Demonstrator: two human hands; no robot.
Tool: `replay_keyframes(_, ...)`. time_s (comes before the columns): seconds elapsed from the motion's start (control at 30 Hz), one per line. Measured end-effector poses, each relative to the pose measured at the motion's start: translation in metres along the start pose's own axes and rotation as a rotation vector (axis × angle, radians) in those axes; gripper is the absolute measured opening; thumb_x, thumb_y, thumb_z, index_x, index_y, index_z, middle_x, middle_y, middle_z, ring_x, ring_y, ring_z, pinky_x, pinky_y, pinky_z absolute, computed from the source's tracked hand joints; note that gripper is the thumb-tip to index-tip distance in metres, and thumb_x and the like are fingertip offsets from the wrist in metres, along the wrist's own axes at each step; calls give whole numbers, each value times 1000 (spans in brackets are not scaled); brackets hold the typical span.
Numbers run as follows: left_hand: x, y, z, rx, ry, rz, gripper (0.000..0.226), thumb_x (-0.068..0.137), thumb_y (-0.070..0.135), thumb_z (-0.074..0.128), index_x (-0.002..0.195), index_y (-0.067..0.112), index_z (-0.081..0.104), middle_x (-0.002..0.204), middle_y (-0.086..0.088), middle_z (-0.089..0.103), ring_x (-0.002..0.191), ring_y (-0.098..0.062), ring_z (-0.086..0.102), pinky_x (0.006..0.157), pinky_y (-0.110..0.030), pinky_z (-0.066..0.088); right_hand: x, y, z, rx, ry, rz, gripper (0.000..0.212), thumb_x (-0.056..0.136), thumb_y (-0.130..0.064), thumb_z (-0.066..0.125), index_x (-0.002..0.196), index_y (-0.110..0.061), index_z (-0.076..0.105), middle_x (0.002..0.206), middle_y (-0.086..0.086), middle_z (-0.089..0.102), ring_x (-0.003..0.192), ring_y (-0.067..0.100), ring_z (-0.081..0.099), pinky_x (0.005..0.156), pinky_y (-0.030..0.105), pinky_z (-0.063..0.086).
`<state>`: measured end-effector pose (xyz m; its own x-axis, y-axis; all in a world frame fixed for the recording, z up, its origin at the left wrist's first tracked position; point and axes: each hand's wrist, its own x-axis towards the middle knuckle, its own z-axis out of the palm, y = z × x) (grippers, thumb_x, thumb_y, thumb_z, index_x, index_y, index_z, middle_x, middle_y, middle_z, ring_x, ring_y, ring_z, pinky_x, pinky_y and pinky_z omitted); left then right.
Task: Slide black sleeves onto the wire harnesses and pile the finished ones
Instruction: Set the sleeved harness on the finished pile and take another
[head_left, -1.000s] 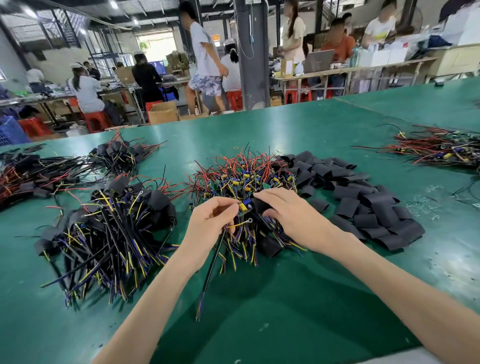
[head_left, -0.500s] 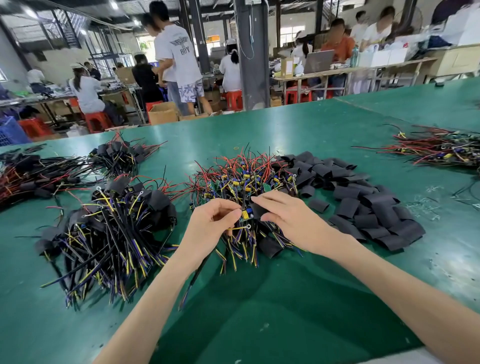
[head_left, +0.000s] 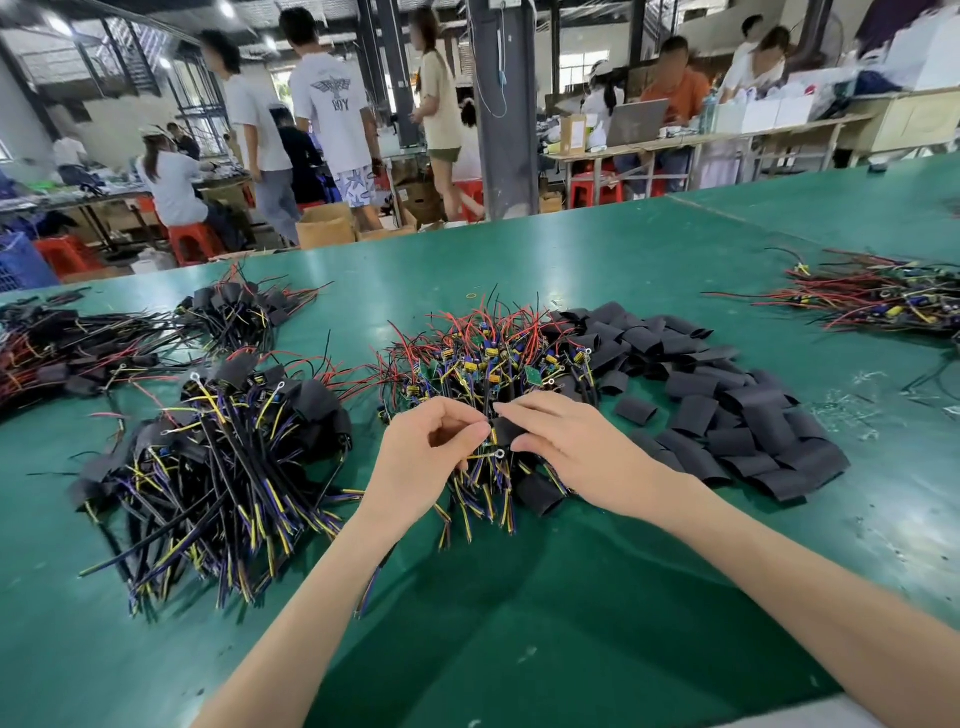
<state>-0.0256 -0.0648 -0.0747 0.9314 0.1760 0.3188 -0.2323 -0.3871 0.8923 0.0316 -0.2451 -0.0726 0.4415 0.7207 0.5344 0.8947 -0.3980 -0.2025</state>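
The left hand (head_left: 421, 457) is curling its fingers and pinching a wire harness (head_left: 492, 455) just beside its yellow lead with the ring terminal, while the harness's dark cable is trailing down under the wrist toward the near edge of the green table (head_left: 519, 634). The right hand (head_left: 566, 454) is pinching a black sleeve (head_left: 506, 431) between thumb and fingers, holding its open end against the left fingertips. How far the harness is sitting inside the sleeve cannot be told.

Both hands are hovering over the near side of the pile of bare harnesses (head_left: 488, 358), a tangle of red, yellow and purple wires with small green boards, lying at the middle of the table. Touching that pile on the right, a heap of loose black sleeves (head_left: 727, 410) is spreading out flat. To the left, apart from the hands, the pile of finished harnesses (head_left: 223, 447) is lying with sleeves on. Further left more sleeved bundles (head_left: 78, 348) are sprawling, and at the far right another wire heap (head_left: 883, 296) is resting. Beyond the table, people are standing and sitting at workbenches among red stools (head_left: 189, 241) and a cardboard box (head_left: 324, 226).
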Motion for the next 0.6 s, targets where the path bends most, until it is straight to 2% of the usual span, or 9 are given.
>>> replay_keyframes(0.1,0,-1,-1,-53,-41,-50,11,85,2,66,82,13,66,61,8,64,50,-10,53,56,-21,49,-1,-2,1,-36,-8,-20,36,86,-7,61,119,9,59,108,21,63,95,34,61,84,40,50)
replay_keyframes(0.27,0,-5,1,-53,-18,-60,8,84,2,67,85,10,64,67,5,67,55,-11,58,63,-33,55,-1,-3,3,-21,-1,-27,37,88,-6,60,122,8,56,112,21,61,97,36,59,83,45,50)
replay_keyframes(0.47,0,-5,2,-51,-9,-66,12,84,3,68,93,10,63,71,5,68,56,-13,59,62,-33,55,0,-2,3,40,3,9,38,92,-9,56,128,3,53,118,17,58,103,32,56,90,37,44)
replay_keyframes(0.6,1,-2,2,-16,-41,-47,15,86,2,66,90,16,70,75,-1,70,59,-15,60,67,-41,55,1,-3,2,86,5,34,36,92,-9,57,126,2,56,119,15,59,106,32,55,96,39,42)
